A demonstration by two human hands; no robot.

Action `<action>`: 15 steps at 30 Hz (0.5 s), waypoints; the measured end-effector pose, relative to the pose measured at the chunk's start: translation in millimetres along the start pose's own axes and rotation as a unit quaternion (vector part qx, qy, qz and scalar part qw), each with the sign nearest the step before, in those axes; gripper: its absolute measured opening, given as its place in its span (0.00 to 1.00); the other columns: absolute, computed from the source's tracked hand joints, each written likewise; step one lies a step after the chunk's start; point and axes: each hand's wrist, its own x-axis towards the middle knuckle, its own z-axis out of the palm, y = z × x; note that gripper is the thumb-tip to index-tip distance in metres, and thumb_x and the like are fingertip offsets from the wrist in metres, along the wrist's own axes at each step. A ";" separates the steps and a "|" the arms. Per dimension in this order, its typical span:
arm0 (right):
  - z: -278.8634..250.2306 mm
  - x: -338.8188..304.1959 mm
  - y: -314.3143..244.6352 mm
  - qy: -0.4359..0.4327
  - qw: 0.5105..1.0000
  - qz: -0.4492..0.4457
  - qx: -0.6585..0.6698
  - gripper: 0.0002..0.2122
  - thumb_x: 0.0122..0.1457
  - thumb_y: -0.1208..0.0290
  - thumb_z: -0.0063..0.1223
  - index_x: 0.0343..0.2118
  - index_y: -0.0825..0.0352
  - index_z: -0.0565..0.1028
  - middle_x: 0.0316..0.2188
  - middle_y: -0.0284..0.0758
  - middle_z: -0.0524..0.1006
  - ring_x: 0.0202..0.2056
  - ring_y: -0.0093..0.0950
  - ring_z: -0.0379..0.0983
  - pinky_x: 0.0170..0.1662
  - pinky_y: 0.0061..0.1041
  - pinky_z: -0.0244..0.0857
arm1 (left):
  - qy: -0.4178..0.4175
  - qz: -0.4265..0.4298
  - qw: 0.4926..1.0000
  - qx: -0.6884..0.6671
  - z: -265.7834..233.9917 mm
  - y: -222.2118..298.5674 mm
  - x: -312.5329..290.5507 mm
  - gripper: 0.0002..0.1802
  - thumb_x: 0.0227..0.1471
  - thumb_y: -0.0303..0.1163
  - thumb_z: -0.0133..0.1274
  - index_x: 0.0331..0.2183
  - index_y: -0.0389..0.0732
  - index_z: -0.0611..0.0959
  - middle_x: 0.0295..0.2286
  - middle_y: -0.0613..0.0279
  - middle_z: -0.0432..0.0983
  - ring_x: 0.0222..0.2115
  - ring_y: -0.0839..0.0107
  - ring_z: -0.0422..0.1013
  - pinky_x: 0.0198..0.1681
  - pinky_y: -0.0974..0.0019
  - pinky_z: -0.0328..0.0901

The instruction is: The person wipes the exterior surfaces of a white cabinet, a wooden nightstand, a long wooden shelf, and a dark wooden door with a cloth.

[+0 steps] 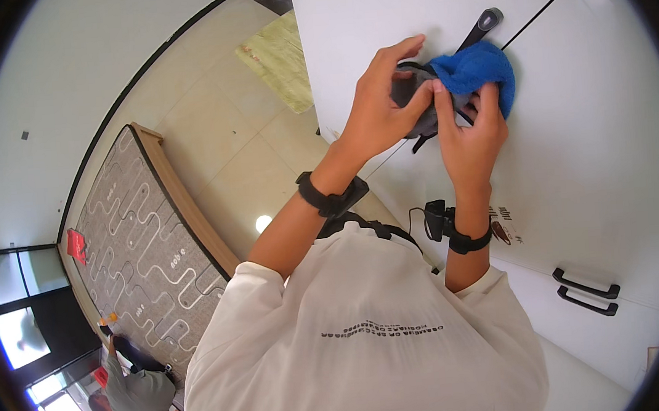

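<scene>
Both hands are raised in front of a white cabinet front. My left hand [383,99] curves its fingers and thumb around a soft-looking dark grey bundle [412,96], whose exact kind I cannot make out. A fuzzy blue cloth [480,65] lies against the bundle's right side, and my right hand [477,126] holds it with curled fingers. The two thumb tips nearly meet between cloth and bundle. From behind them a black handle [481,28] juts out at the upper right; a short black end shows below the bundle. The handle's middle is hidden.
White panels [605,110] with a dark seam fill the right side. Two black bar handles [588,292] sit lower right. A yellow-green mat [277,64] lies on the tiled floor [227,159]. Left stands a grey patterned panel [148,241]; another person [140,394] is beyond it.
</scene>
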 end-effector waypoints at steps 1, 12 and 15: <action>2.2 -2.7 4.8 0.022 0.999 0.018 0.033 0.14 0.55 0.72 0.64 0.41 0.70 0.74 0.31 0.38 0.79 0.31 0.27 0.77 0.37 0.28 0.72 | -0.001 0.004 1.000 0.026 2.5 -5.7 0.1 0.29 0.50 0.28 0.61 0.53 0.37 0.71 0.37 0.52 0.76 0.41 0.62 0.75 0.49 0.62 0.68; 15.5 -52.3 44.1 -0.032 0.999 0.015 0.038 0.12 0.53 0.72 0.64 0.35 0.70 0.74 0.26 0.43 0.78 0.27 0.39 0.77 0.31 0.33 0.70 | -0.130 -0.238 0.961 0.059 17.5 -99.7 -60.1 0.33 0.67 0.52 0.26 0.43 0.32 0.76 0.39 0.41 0.76 0.42 0.54 0.72 0.47 0.58 0.64; -1.6 -23.6 22.8 -0.027 0.999 -0.012 0.043 0.13 0.53 0.71 0.64 0.36 0.72 0.72 0.25 0.42 0.77 0.26 0.39 0.76 0.32 0.31 0.70 | 0.038 -0.269 0.960 -0.074 11.7 -42.1 -25.0 0.38 0.68 0.54 0.22 0.37 0.30 0.78 0.31 0.56 0.77 0.32 0.68 0.70 0.40 0.64 0.66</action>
